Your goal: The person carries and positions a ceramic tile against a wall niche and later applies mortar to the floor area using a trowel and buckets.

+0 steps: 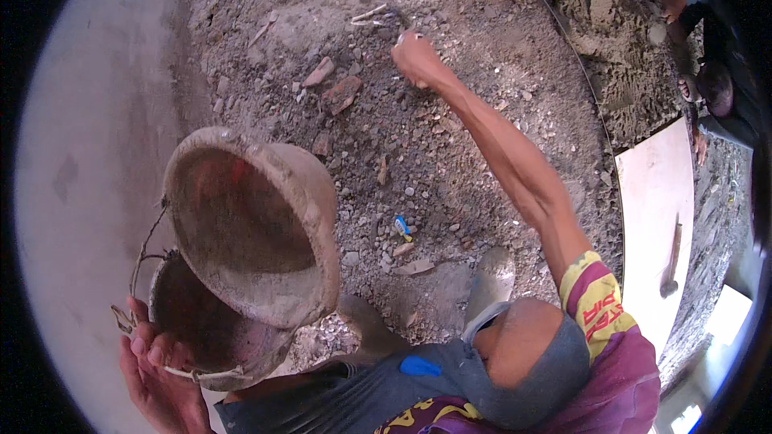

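Observation:
My left hand [161, 366] is closed on the rim of a mortar-caked bucket [193, 321] at the lower left, fingers over its edge. A second crusted bucket [318, 209] tilts above it, its mouth toward me, overlapping the lower one; both look empty inside. A bent wire handle [135, 273] rises beside my fingers. My right arm stretches far forward over the rubble, and my right hand [420, 58] is closed like a fist. Something thin and dark shows at its far side, too small to name. Pale sticks [370, 14] lie just beyond it.
Broken brick pieces [342, 94] and gravel cover the ground before my boots [490, 277]. A smooth grey wall or slab [96, 153] runs along the left. At right lie a heap of wet mortar [603, 40] and a pale board [655, 201]; another person [716, 72] is at the far-right edge.

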Demonstrator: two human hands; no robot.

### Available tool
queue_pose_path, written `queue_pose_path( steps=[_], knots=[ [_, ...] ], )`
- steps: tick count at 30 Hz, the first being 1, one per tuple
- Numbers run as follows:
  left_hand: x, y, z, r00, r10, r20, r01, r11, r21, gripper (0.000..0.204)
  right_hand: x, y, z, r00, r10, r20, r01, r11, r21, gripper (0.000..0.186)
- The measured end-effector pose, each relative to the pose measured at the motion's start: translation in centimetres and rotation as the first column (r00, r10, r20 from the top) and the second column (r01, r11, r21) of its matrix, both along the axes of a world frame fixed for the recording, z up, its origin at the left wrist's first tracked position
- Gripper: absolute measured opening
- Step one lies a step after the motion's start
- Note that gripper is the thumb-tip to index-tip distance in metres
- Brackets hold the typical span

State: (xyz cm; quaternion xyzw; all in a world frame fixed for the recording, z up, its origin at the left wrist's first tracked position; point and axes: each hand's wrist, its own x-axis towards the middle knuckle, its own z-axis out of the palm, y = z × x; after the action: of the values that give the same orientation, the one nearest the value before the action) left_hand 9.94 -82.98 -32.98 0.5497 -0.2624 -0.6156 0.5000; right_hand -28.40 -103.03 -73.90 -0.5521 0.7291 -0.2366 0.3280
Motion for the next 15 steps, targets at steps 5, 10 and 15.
queue_pose_path(
  steps=[5,10,15],
  knots=[
    [1.6,-0.4,-0.2,0.999,-0.049,-0.024,0.048,0.999,-0.021,0.05,0.8,2.0,-1.7,0.931,0.298,0.21,-0.321,0.943,0.087,0.051],
    [2.8,-0.1,0.0,0.986,-0.121,-0.118,0.126,0.991,0.042,0.056,-8.3,1.4,-0.2,0.973,-0.123,-0.195,0.064,0.957,-0.283,0.051],
    [3.8,-1.2,-0.3,0.952,-0.22,-0.211,0.227,0.974,0.011,0.057,-12.5,3.5,-2.6,0.919,-0.165,-0.357,0.134,0.985,-0.11,0.045]
  ],
)
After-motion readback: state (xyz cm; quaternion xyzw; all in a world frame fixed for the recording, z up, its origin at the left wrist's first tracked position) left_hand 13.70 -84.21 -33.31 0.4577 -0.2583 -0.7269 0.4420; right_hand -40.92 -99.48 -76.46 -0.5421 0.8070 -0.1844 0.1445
